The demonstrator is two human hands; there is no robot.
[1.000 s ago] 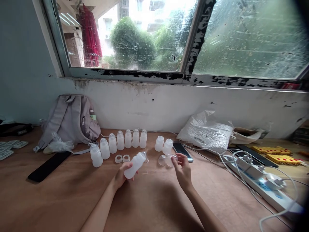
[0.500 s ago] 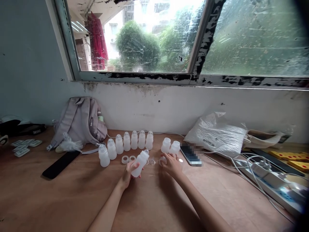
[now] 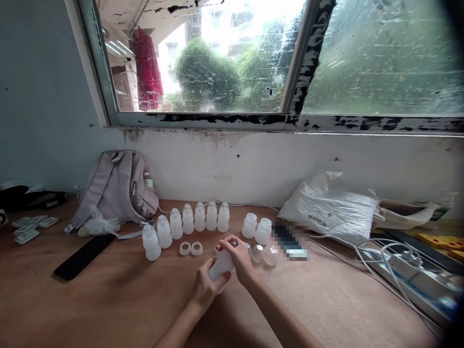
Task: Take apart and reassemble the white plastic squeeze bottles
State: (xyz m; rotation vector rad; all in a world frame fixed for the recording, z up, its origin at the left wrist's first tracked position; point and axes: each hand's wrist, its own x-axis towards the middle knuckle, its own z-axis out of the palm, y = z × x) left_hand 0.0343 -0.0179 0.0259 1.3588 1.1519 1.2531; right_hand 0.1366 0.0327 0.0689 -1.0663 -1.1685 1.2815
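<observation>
Bottle [image 3: 221, 267], translucent white, tilted: left hand [image 3: 205, 290] clasps body; right hand [image 3: 239, 256], earlier beside it, now pinches its neck.

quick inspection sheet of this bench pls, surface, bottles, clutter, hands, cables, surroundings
surface: brown wooden table, worn, against a stained white wall.
job's things: white bottle held in both hands; capped bottles in a row; two open bottles; two white rings; clear domed caps lying loose.
clutter: grey backpack, black phone, white plastic bag, blurred phone, small packets.
grippers: left hand grips the bottle body; right hand fingers at its neck.
cables: white cords tangled around a power strip.
surroundings: dirty window with peeling frame, trees outside.
</observation>
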